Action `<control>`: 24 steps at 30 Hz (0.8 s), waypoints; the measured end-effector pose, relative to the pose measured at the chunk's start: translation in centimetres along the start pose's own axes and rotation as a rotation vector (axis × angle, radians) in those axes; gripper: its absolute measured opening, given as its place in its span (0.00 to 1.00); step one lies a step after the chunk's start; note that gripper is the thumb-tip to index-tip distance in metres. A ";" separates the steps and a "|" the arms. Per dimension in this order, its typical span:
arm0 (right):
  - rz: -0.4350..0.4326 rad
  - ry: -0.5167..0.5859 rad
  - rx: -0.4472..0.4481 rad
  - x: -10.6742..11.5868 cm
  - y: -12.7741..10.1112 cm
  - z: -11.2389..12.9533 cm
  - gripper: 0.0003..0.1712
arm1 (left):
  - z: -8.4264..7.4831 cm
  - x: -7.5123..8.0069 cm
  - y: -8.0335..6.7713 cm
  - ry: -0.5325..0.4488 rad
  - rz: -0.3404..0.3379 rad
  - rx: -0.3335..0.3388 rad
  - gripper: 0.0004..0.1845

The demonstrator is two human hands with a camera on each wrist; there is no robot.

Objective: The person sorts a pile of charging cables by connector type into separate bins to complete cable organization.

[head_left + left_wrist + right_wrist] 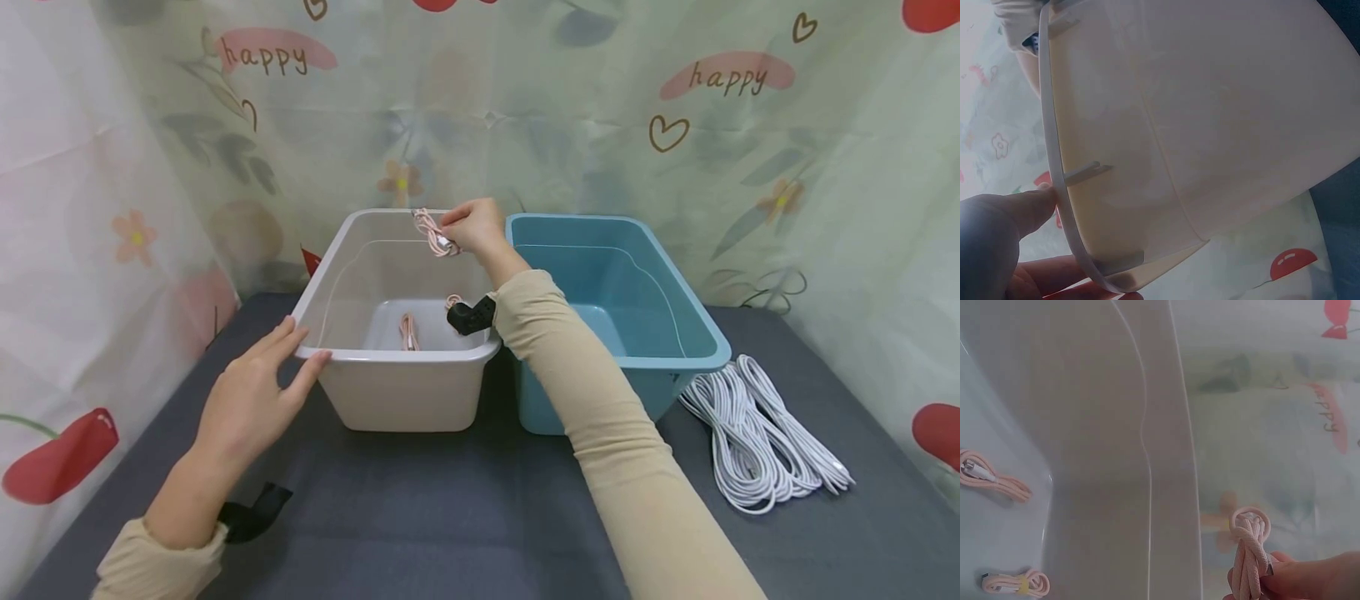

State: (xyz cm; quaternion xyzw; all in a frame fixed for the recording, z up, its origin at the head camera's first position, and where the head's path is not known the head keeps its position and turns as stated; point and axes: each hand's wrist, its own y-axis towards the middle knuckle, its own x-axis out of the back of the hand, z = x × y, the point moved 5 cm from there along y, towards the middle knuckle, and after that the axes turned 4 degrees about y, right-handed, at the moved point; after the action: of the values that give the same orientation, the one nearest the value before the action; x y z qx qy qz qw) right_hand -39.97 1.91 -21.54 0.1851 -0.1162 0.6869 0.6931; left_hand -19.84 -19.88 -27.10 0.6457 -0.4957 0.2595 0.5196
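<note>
Three pink cable bundles here. You pinch one, the held bundle (pixel 431 232), between the thumb and fingers of your right hand (pixel 480 229); it's up off the floor, seen across the grey bin's far rim, about 1 o'clock. Other two lie on the floor of the grey bin (pixel 408 392): one bundle (pixel 408 332) at 6 o'clock, the other bundle (pixel 453 300) near 4, partly hidden by the black strap (pixel 468 317) at your right wrist. Your left hand (pixel 251 392) is at the bin's 7 o'clock corner, thumb spread away from the fingers, touching the rim. Teal bin (pixel 637 363) stands just beside, at 3 o'clock. White cables (pixel 757 442) lie looped on the dark tabletop (pixel 420 508) at the teal bin's 4 o'clock. Printed curtain (pixel 487 75) hangs behind, 12 o'clock.
</note>
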 end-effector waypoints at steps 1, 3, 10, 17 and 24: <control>-0.001 -0.005 -0.001 -0.1 0.0 0.0 0.11 | 0.0 0.0 0.0 0.001 0.000 0.000 0.31; 0.001 -0.011 -0.004 -0.4 0.1 0.0 0.11 | 0.0 0.0 0.0 0.000 -0.001 -0.002 0.31; -0.003 -0.095 -0.039 -1.2 0.0 -0.3 0.10 | -0.1 0.1 0.0 -0.002 -0.002 -0.002 0.31; -0.035 -0.139 -0.072 -1.5 0.2 -0.5 0.08 | 0.1 0.0 0.0 -0.001 0.015 0.006 0.31; -0.079 -0.170 -0.040 -1.9 2.0 -1.4 0.05 | 0.0 0.0 0.0 -0.001 0.011 0.000 0.31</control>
State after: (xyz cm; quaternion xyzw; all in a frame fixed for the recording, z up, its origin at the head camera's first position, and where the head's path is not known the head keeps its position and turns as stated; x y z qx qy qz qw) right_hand -42.16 0.77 -23.41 0.2332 -0.1807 0.6385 0.7108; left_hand -19.80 -19.90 -27.11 0.6432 -0.4993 0.2619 0.5181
